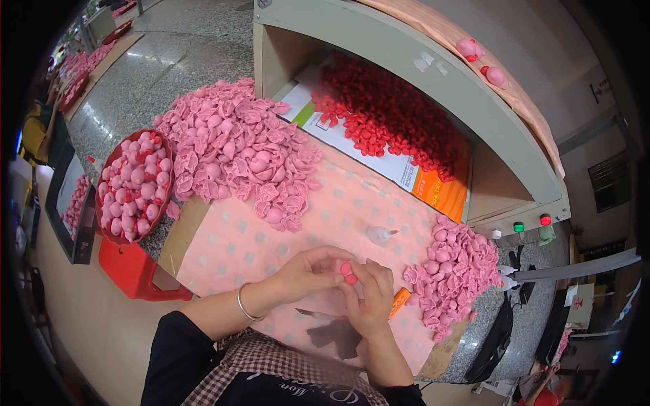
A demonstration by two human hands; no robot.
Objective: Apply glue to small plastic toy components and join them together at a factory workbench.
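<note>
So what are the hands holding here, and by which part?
Both hands, left hand and right hand, pinch a small pink piece between their fingertips; which part of it they grip cannot be told.

We see black sleeves pushed up above the elbows, bare forearms, and a thin silver bangle on the left wrist. Below the bangle, toward the body, lies a brown-and-white checked apron over a black top with pale lettering.

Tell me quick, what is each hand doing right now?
Left hand: fingers closed, pinching a small red piece at the fingertips.
Right hand: fingers curled, meeting the same red piece; whether it bears the piece cannot be told.
</note>
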